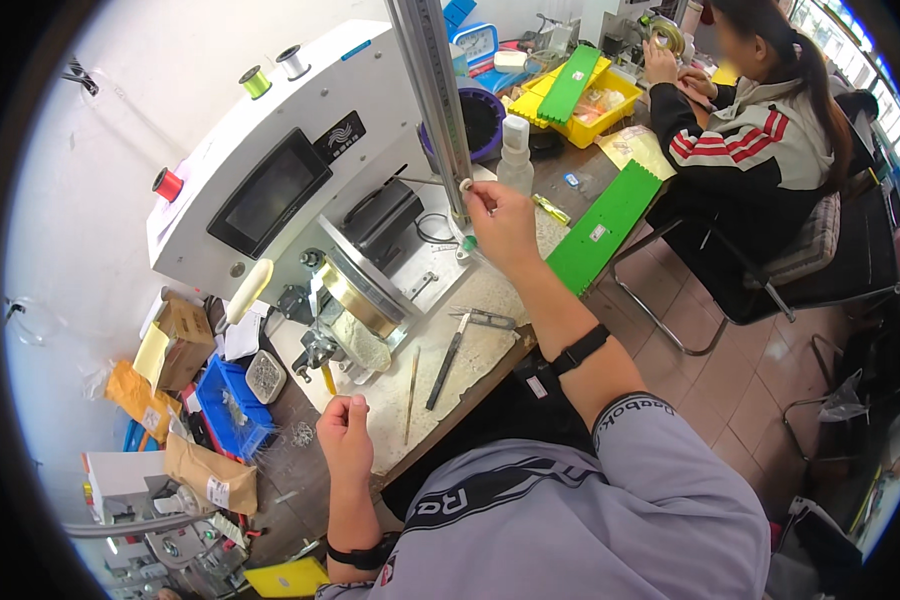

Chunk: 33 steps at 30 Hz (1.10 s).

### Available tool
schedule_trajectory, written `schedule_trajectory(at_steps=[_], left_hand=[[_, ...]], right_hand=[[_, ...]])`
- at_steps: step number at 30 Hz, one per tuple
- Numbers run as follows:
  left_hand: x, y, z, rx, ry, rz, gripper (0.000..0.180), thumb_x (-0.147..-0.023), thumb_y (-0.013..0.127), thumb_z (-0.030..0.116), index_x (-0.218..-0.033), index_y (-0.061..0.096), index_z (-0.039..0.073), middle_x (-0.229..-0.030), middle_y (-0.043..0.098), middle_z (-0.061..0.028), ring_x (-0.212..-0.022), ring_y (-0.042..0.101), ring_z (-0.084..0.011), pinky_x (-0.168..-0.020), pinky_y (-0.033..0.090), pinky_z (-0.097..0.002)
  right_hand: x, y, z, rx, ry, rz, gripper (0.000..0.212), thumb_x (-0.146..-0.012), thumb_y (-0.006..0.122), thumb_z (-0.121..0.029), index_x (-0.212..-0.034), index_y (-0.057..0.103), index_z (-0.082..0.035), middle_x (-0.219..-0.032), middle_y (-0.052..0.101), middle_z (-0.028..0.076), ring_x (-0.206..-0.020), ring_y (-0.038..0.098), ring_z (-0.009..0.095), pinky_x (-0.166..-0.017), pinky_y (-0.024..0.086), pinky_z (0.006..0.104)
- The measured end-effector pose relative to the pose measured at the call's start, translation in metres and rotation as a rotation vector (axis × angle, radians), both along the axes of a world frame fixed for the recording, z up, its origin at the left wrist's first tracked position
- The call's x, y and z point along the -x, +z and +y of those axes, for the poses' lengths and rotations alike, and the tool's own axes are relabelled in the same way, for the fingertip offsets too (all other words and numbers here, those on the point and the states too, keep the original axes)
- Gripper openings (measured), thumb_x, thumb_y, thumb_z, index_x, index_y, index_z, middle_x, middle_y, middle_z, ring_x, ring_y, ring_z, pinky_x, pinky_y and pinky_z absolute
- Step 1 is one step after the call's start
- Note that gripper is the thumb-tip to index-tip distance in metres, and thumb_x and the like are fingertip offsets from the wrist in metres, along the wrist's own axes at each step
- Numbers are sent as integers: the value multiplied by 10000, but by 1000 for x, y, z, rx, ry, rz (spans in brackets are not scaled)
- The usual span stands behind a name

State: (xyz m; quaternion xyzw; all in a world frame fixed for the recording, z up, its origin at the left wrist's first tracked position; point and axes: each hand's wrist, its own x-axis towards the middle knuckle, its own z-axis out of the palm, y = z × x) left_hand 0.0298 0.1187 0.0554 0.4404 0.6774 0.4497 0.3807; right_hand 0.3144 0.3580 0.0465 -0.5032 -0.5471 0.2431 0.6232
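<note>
My right hand (pixel 502 228) is closed in a pinch beside the upright metal column (pixel 438 100), at a small pale round piece (pixel 465 185). A thin rod runs from the column's left side toward the machine. Over the bench's front edge, my left hand (pixel 347 440) is closed with thumb against fingers; whatever it holds is too small to make out. Just above it sits the white machine (pixel 300 120) with a dark screen (pixel 270 190), a brass-coloured ring (pixel 360 295) and a small clamp mechanism (pixel 317 350). A black-handled tool (pixel 448 365), tweezers (pixel 485 318) and a thin stick (pixel 412 395) lie between my hands.
A green board (pixel 605 230) and a white bottle (pixel 515 155) stand right of my right hand. At left are a blue bin (pixel 232 405) and a cardboard box (pixel 182 340). A yellow crate (pixel 605 110) is farther back, near a seated co-worker (pixel 760 130).
</note>
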Motion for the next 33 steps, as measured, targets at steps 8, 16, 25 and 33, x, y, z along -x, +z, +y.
schedule_trajectory(at_steps=[8,16,25,33], left_hand=[[-3,5,-2,-80,12,-12,293,-999,674,172,-760,579,32,-678,490,75,-634,391,-21,-568,297,-230],[-8,45,-23,-359,59,304,292,-972,670,115,-725,527,52,-651,455,71,-607,356,-21,-543,267,-229],[-4,86,-29,-540,-18,460,257,-929,689,52,-713,553,26,-579,445,12,-533,365,-51,-491,268,-252],[-3,98,-12,-396,-82,238,243,-950,685,82,-743,580,11,-597,487,9,-548,392,-59,-514,302,-251]], right_hand=[[11,-1,-24,-64,27,-76,151,-915,727,-75,-1030,751,19,-919,729,112,-759,691,151,-640,546,275],[14,33,-50,-41,116,-240,95,-877,738,-122,-928,747,-42,-809,687,89,-695,668,232,-573,501,340],[93,99,-156,-701,423,-521,243,-774,803,-163,-976,688,-91,-903,663,34,-859,651,254,-813,491,423],[86,98,-157,-583,675,-523,126,-824,737,-160,-914,683,-91,-793,570,34,-812,625,253,-789,489,427]])
